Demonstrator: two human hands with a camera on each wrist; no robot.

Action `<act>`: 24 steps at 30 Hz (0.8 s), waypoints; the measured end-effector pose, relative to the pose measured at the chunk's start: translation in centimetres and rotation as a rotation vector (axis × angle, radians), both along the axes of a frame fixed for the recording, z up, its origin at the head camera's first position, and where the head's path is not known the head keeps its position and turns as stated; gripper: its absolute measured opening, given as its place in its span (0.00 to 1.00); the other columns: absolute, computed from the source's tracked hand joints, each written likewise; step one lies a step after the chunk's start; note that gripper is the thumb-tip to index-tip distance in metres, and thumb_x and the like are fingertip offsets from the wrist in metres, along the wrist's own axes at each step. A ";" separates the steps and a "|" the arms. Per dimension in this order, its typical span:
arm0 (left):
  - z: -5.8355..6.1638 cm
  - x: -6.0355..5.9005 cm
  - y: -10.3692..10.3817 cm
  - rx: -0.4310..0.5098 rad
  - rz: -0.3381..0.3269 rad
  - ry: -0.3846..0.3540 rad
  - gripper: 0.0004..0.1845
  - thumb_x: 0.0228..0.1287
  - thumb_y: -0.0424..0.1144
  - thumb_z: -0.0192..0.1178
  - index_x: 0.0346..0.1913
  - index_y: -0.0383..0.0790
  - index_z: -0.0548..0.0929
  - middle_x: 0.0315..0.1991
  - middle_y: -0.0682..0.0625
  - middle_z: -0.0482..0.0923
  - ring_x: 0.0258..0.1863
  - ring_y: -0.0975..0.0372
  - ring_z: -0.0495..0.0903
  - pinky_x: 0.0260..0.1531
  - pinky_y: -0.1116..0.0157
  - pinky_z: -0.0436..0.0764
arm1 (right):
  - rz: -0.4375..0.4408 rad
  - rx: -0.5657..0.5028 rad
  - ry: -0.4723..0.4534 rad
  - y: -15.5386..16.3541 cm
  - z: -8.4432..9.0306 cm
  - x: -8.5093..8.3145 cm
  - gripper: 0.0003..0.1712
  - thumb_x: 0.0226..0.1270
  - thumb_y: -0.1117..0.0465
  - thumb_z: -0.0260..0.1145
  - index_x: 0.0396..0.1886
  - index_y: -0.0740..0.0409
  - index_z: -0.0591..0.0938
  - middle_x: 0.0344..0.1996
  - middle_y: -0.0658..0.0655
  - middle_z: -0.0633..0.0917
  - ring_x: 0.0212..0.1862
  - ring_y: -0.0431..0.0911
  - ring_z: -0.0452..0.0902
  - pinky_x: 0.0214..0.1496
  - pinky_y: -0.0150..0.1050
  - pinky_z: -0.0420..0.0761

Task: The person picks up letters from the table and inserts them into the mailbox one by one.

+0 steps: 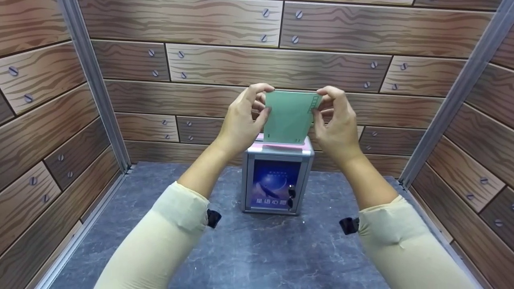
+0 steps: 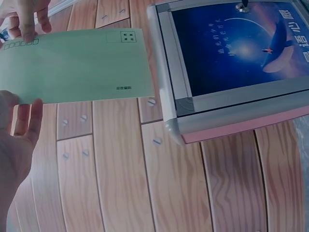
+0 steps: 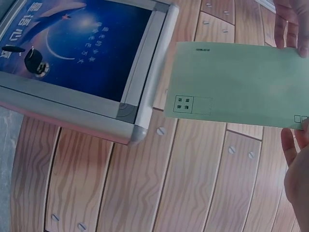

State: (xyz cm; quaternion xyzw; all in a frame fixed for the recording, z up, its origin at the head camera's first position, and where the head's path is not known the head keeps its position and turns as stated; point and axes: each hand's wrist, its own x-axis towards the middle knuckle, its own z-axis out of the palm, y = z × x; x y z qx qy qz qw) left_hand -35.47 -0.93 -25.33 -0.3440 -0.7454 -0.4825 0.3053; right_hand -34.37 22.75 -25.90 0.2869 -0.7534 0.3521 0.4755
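- While the wood-print wall panels (image 1: 48,132) close in the left side, a metal corner post (image 1: 94,86) runs down to the back-left corner of the bench (image 1: 257,257), whose top is dark grey and marbled like stone.
- Left of the box, the bench lies bare from the wall's foot to the near edge; a cream sleeve (image 1: 160,241) crosses above that stretch.
- Raised above the box, the left hand (image 1: 241,120) pinches the left edge of the green envelope (image 1: 290,116) between thumb and curled fingers.
- Thin, flat and rectangular, the pale green paper envelope is held upright over the middle of the bench, its lower edge at the top of the box; small printed squares sit along one end.
- Below it stands the box (image 1: 277,176), squarish, with silver metal framing, rounded corners, a pink top and a glossy blue night-sky poster on the front; it sits near the back edge, centred between the side walls. A small lock with keys (image 1: 290,197) hangs at its lower right front.
- Opposite, the right hand (image 1: 337,124) pinches the envelope's right edge with fingertips and thumb.
- Right of the box, the bench lies bare up to the right corner post (image 1: 453,96) and panelled wall.
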 end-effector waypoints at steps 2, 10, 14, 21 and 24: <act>-0.2 -0.3 0.1 -0.004 0.006 -0.004 0.22 0.75 0.26 0.62 0.67 0.42 0.76 0.48 0.43 0.79 0.48 0.54 0.88 0.52 0.67 0.90 | -0.008 0.008 0.006 0.1 -0.2 -0.4 0.24 0.71 0.77 0.65 0.62 0.60 0.72 0.43 0.66 0.83 0.48 0.52 0.85 0.53 0.32 0.88; -0.7 -1.2 0.3 -0.019 0.010 -0.041 0.23 0.75 0.25 0.62 0.68 0.43 0.76 0.49 0.43 0.79 0.49 0.55 0.88 0.53 0.66 0.89 | -0.028 0.015 0.007 0.3 -1.0 -1.9 0.24 0.70 0.77 0.64 0.62 0.58 0.71 0.43 0.67 0.83 0.46 0.53 0.87 0.49 0.45 0.93; -1.1 -2.4 0.2 -0.035 0.025 -0.030 0.23 0.76 0.25 0.61 0.68 0.42 0.76 0.50 0.42 0.79 0.48 0.55 0.88 0.54 0.67 0.88 | -0.021 0.008 -0.030 0.2 -1.4 -2.5 0.25 0.70 0.77 0.64 0.62 0.58 0.72 0.41 0.67 0.83 0.44 0.53 0.87 0.49 0.47 0.93; -3.2 -4.7 -0.2 -0.066 0.052 -0.035 0.22 0.75 0.25 0.62 0.67 0.42 0.76 0.48 0.41 0.81 0.48 0.51 0.90 0.54 0.63 0.90 | -0.028 -0.032 -0.147 -0.4 -3.3 -4.0 0.24 0.70 0.77 0.66 0.62 0.59 0.74 0.41 0.63 0.83 0.45 0.51 0.86 0.52 0.43 0.91; -4.2 -5.4 0.0 -0.062 0.054 -0.048 0.22 0.73 0.24 0.63 0.67 0.41 0.77 0.47 0.42 0.81 0.47 0.50 0.90 0.53 0.61 0.91 | -0.042 -0.038 -0.168 -0.4 -4.3 -4.8 0.23 0.70 0.77 0.65 0.61 0.58 0.75 0.40 0.60 0.83 0.43 0.50 0.86 0.50 0.36 0.89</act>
